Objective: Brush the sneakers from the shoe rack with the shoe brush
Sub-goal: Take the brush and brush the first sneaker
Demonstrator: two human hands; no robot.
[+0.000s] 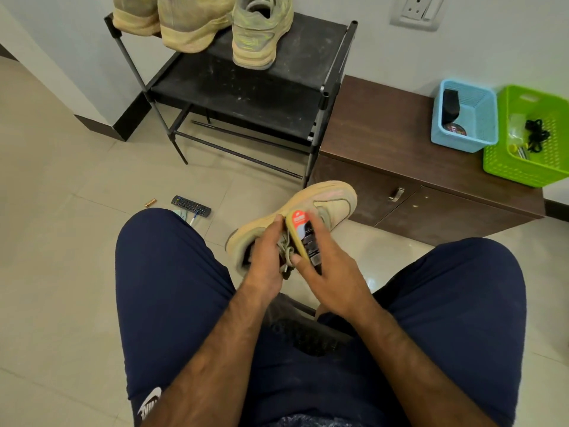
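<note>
A tan sneaker point(326, 203) hangs above the floor between my knees, toe pointing up and right. My left hand point(266, 257) grips it at the collar, fingers inside the opening. My right hand point(326, 269) holds the shoe brush point(303, 234), a wooden-edged brush with a red and black label, against the laces and tongue. The brush is slightly blurred. Three more dusty tan sneakers point(261, 32) stand on the top shelf of the black shoe rack point(246, 90) ahead.
A brown low cabinet point(400, 155) stands right of the rack, carrying a blue basket point(480, 131) and a green basket point(505, 167). A remote point(191, 206), a battery point(150, 202) and a pen lie on the tiled floor at left. My legs frame the view.
</note>
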